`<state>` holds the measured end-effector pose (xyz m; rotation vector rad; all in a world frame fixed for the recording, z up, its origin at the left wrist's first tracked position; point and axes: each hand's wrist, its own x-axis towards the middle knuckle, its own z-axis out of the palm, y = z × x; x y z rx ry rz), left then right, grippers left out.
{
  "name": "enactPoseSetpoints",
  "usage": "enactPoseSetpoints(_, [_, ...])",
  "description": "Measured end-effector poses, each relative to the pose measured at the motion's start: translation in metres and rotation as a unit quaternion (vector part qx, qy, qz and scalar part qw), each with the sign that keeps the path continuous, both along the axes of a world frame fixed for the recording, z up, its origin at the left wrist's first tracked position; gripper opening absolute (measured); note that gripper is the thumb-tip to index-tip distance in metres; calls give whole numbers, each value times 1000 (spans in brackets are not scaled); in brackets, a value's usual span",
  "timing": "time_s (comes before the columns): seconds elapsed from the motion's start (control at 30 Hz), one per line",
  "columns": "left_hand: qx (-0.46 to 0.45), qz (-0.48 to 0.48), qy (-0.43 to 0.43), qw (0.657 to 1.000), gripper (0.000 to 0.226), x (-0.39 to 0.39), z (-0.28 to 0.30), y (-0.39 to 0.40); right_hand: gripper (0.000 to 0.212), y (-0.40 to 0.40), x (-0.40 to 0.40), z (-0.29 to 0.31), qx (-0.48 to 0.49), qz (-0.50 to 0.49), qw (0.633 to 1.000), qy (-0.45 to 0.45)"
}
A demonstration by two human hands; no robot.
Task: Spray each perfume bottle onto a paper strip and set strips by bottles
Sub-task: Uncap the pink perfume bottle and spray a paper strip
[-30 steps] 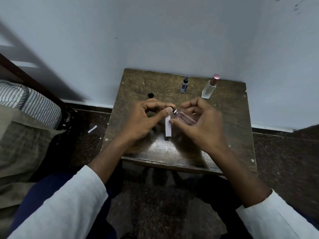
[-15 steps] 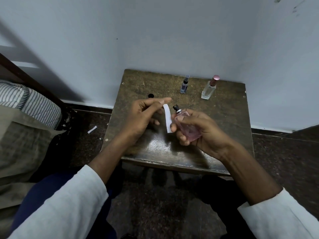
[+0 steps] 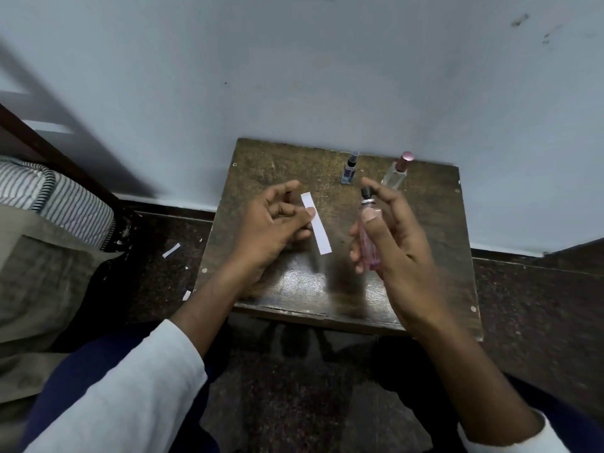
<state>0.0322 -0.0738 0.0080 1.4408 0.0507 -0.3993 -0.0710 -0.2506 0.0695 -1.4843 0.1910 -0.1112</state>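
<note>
Table [image 3: 425,223]: worn wood, partly glossy. Strip [image 3: 318,228]: matt white paper. Held bottle [image 3: 369,243]: clear pink glass.

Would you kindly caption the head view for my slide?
Left hand pinches a paper strip beside the pink perfume bottle gripped upright in the right hand.

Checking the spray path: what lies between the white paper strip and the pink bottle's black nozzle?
Nothing in the head view: only bare brown wooden table shows between the white paper strip and the pink perfume bottle, the strip pinched by the left hand, the bottle gripped by the right hand.
</note>
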Motion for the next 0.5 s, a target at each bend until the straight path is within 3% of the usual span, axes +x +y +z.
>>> enactPoseSetpoints(0.17, [21,3,35,999,18,-2,-4,1,27,-1,3,-30,-143,-14,989,18])
enactPoseSetpoints(0.3, [49,16,24,998,10,-4,0,1,39,-11,15,-35,-359,25,933,-22])
enactPoseSetpoints(0.5, [112,39,-34,992,12,-8,8,-2,35,-5,20,-36,-425,29,897,-118])
